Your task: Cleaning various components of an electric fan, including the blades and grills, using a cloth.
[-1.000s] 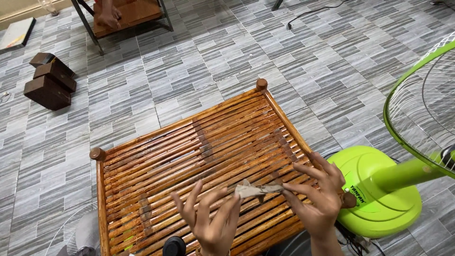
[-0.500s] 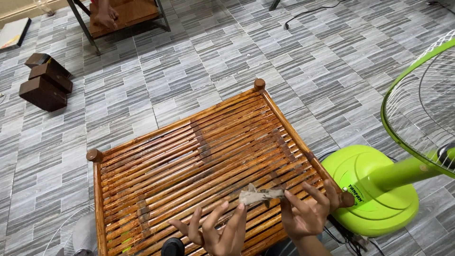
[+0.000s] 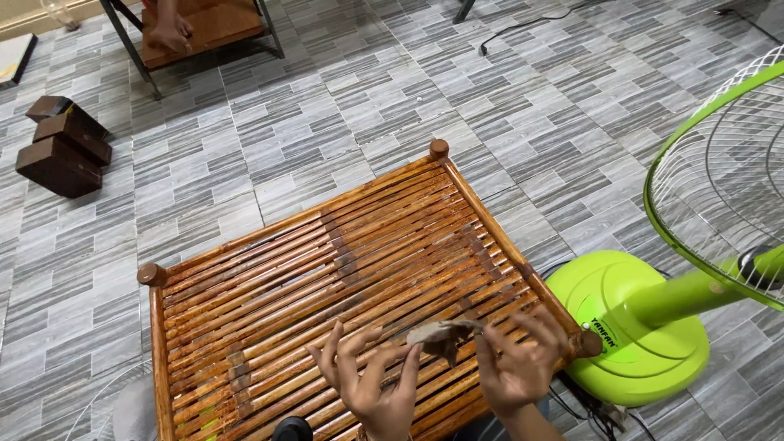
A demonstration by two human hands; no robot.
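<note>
Head view: both hands, left (image 3: 377, 390) and right (image 3: 516, 369), pinch a small scrap (image 3: 437, 333) above the bamboo worktop's (image 3: 269, 278) near edge, green fan (image 3: 645, 322) just beside.

A low bamboo table (image 3: 327, 269) with a slatted top of reddish-brown canes stands on a floor (image 3: 343, 106) of grey striped tiles laid in a brick pattern. Round knobs cap the table's corners. A small, flat, greyish-brown scrap (image 3: 441, 333) is at the near right part of the slats; whether it rests on them or is held just above cannot be told. On the floor, just beside the table's right corner, sits the round lime-green base of a standing fan (image 3: 637, 327). Well apart, at the far left, lie three dark brown blocks (image 3: 61, 147) bunched together. A black cable (image 3: 531, 37) trails across the tiles at the far side
</note>
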